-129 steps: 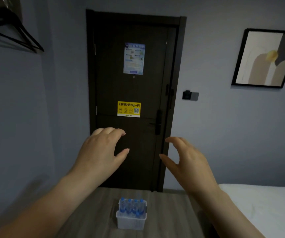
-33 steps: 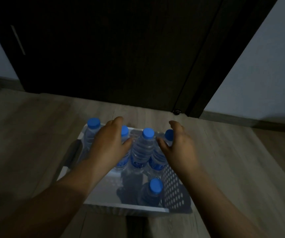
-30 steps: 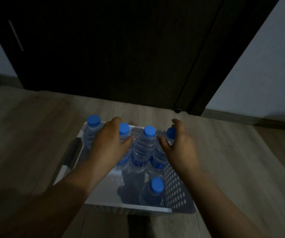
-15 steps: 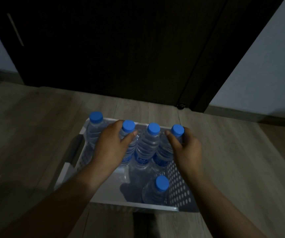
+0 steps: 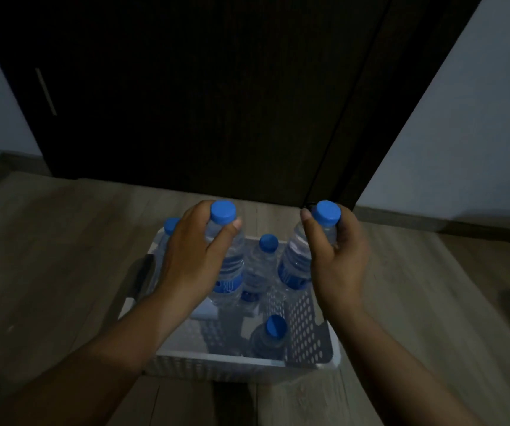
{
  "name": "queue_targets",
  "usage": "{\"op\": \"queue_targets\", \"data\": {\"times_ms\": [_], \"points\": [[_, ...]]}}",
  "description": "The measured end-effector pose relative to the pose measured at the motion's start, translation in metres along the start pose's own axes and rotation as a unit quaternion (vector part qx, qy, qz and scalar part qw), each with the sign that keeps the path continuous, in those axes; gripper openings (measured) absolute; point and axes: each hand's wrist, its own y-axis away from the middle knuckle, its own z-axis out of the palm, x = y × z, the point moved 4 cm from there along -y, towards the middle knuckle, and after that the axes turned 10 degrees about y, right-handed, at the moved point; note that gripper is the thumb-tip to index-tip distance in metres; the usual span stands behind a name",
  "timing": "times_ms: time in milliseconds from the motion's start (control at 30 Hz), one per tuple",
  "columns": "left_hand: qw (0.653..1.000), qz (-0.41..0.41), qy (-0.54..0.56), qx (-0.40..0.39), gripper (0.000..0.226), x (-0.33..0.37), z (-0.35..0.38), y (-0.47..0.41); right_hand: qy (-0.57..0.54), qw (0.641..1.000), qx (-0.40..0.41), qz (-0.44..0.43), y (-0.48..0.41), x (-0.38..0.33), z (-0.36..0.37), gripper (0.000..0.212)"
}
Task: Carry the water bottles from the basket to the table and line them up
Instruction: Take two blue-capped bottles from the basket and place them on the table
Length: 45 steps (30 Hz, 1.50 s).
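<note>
Pickup step: L hand (image 5: 195, 256) grips a bottle (image 5: 229, 265), R hand (image 5: 336, 262) grips a 2nd bottle (image 5: 293, 265), both held above basket (image 5: 247, 362). Next: clear rim, carry to desk (not in view).

Both forearms (image 5: 118, 348) are bare up to the lower edge of the view. The left hand (image 5: 192, 259) and right hand (image 5: 336, 256) are bare too, and the fingers (image 5: 347, 229) have short nails.

We are in a dim room of a home or lodging: a dark door (image 5: 201, 103), pale painted wall (image 5: 462, 133), skirting board (image 5: 432, 222) and wood-plank floor (image 5: 48, 256).
</note>
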Motion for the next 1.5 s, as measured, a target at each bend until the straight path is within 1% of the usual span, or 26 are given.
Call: {"op": "queue_targets", "data": {"times_ms": [100,200,300,367,467,567,700,800,900,1000,1167,1300,1500], "points": [[0.997,0.072,0.011,0.013,0.017,0.042,-0.008,0.001,-0.013,0.999,0.033,-0.032,-0.008,-0.033,-0.017,0.020],[0.990,0.122,0.064,0.023,0.017,0.090,-0.016,0.004,-0.020,0.995,0.066,-0.075,-0.014,-0.073,-0.038,0.015],[0.981,0.157,0.109,0.013,0.017,0.135,-0.023,0.009,-0.031,0.990,0.081,-0.108,-0.016,-0.112,-0.059,0.013],[0.976,0.157,0.149,0.011,0.016,0.160,-0.029,0.011,-0.048,0.988,0.091,-0.111,-0.019,-0.134,-0.075,0.015],[0.972,0.145,0.186,0.003,0.025,0.189,-0.039,0.012,-0.077,0.989,0.094,-0.088,-0.027,-0.163,-0.096,0.020],[0.971,0.159,0.179,-0.009,0.030,0.215,-0.048,0.006,-0.094,0.986,0.093,-0.098,-0.037,-0.192,-0.114,0.021],[0.969,0.167,0.180,-0.016,0.030,0.248,-0.057,-0.012,-0.099,0.986,0.064,-0.120,-0.062,-0.223,-0.129,0.025],[0.969,0.175,0.176,-0.017,0.030,0.273,-0.063,-0.033,-0.103,0.986,0.062,-0.115,-0.087,-0.237,-0.137,0.028],[0.968,0.184,0.168,-0.021,0.028,0.302,-0.067,-0.057,-0.101,0.987,0.065,-0.107,-0.116,-0.254,-0.144,0.026],[0.970,0.171,0.170,-0.035,0.025,0.342,-0.071,-0.086,-0.096,0.989,0.064,-0.087,-0.153,-0.280,-0.156,0.026],[0.979,0.138,0.144,-0.033,0.025,0.441,-0.085,-0.142,-0.100,0.993,0.051,-0.038,-0.229,-0.353,-0.194,0.025],[0.978,0.144,0.146,-0.042,0.027,0.545,-0.097,-0.184,-0.094,0.992,0.066,-0.046,-0.292,-0.433,-0.246,0.025],[0.966,0.176,0.179,-0.060,0.027,0.730,-0.117,-0.231,-0.088,0.989,0.094,-0.078,-0.382,-0.578,-0.342,0.030]]}}
